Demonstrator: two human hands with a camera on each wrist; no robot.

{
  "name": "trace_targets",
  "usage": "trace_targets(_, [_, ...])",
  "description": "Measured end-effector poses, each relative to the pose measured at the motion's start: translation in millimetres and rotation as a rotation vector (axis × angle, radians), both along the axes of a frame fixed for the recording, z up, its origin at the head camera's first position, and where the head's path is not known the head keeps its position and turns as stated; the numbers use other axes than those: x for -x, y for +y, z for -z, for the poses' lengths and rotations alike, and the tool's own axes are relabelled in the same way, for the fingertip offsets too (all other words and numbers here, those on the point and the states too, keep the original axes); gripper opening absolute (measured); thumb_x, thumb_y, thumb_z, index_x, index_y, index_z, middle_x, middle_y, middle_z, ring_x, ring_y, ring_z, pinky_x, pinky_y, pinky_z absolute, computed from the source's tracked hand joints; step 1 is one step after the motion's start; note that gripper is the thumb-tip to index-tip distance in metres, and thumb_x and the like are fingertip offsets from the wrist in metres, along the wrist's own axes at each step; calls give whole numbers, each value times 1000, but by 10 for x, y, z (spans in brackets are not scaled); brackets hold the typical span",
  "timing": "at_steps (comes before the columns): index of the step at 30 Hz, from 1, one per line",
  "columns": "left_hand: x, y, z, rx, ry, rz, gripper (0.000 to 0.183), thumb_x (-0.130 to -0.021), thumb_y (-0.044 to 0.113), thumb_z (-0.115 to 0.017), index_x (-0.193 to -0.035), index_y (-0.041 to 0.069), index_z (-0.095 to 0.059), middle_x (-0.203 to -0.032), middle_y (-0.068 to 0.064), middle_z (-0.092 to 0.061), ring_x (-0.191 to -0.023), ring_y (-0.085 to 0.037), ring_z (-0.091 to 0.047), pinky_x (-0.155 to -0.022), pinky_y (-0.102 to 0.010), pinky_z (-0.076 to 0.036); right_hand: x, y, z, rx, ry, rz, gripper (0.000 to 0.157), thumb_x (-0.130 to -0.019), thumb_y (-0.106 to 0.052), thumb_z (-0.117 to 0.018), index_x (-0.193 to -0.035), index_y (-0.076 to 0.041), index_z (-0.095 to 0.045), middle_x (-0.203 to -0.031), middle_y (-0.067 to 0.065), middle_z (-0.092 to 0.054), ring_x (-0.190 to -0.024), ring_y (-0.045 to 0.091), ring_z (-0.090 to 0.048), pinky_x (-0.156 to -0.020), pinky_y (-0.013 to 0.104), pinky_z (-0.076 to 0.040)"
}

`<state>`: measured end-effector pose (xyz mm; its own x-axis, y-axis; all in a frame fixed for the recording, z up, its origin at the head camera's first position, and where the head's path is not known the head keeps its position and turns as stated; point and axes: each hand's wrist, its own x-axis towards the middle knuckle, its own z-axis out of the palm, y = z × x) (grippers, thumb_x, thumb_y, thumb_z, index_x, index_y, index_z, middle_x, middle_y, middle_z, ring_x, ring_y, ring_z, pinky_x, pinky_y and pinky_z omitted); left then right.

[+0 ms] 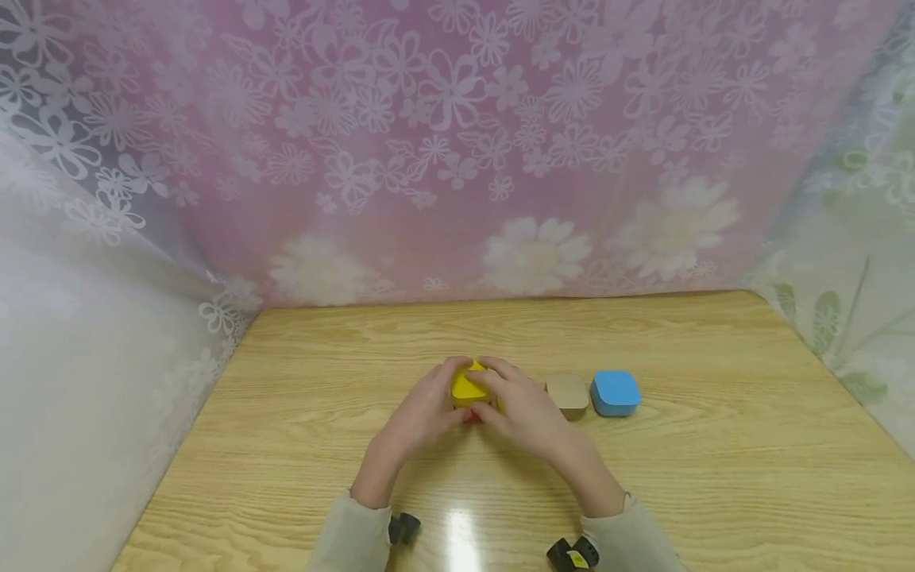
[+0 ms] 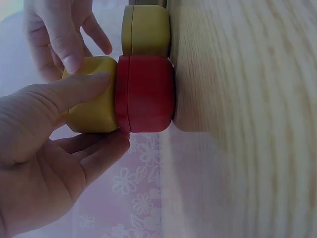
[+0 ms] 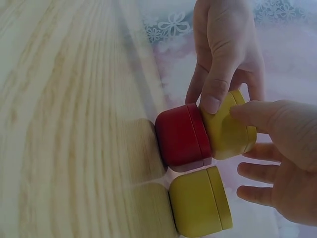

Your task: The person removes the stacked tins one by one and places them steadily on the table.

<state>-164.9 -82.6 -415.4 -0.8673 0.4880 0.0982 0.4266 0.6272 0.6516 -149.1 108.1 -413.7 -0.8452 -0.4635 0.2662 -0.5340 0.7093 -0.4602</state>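
A small yellow rounded box [image 1: 468, 388] with a lid seam sits on top of a red box [image 3: 182, 138] of the same shape. My left hand [image 1: 423, 409] holds the upper yellow box, with its thumb on the near side and fingers round the far side. From the other side my right hand [image 1: 527, 413] pinches the same box between thumb and index finger. Its other fingers stand off the box in the right wrist view. Beside the red box, on the table, stands a second yellow box [image 3: 200, 203], mostly hidden behind my right hand in the head view.
To the right stand a tan box [image 1: 567, 395] and a blue box [image 1: 615, 392], close to each other on the wooden table [image 1: 300, 445]. A flowered pink cloth [image 1: 443, 159] hangs along the table's back edge, and pale cloth hangs at both sides.
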Motion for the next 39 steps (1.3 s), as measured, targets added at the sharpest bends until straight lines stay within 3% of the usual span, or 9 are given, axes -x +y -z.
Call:
trace_targets(3, [9,3,18,-7,-14,5,71,-88,8,-76,-147,8,-38,-135,-11,-55,-113,-24,-59,-96,-39,-52,-2,-29,7,11,17,21,43,-91,-23,-74,-130,-8,-63,-143,13,-52,-126,32,-55,-96,48,-52])
trace_targets(6, [19,1,36,-11,-21,11,72,-88,9,-76,-148,10,-36,-138,-10,-53,-116,-24,-58,-98,-39,-51,1,-69,18,16,40,54,41,-89,-26,-76,-125,-10,-66,-139,12,-54,-103,24,-66,-81,38,-58])
trace_targets(10, [28,3,40,-24,-26,10,71,-89,8,-75,-148,11,-37,-138,-9,-53,-115,-24,-58,-98,-40,-50,7,-122,14,23,37,100,39,-86,-28,-79,-120,-11,-67,-136,10,-56,-80,18,-67,-67,31,-56])
trace_targets(21, [53,0,58,-20,-28,4,68,-89,13,-76,-146,13,-38,-134,-7,-56,-113,-22,-58,-97,-40,-51,32,-164,-16,120,-118,137,38,-85,-24,-80,-118,-10,-67,-135,8,-56,-112,28,-63,-93,43,-54])
trace_targets(30, [46,-3,63,-10,-14,10,68,-89,14,-75,-146,15,-38,-132,-6,-57,-110,-21,-58,-95,-38,-51,59,-135,-31,154,-137,97,39,-86,-18,-79,-121,-9,-66,-130,6,-58,-113,26,-60,-96,43,-52])
trace_targets(39, [49,18,58,14,0,10,69,-88,4,-75,-145,15,-39,-132,-6,-57,-112,-22,-58,-97,-40,-51,65,-95,-69,147,-131,66,38,-86,-14,-79,-121,-8,-66,-129,8,-59,-111,26,-60,-95,44,-52])
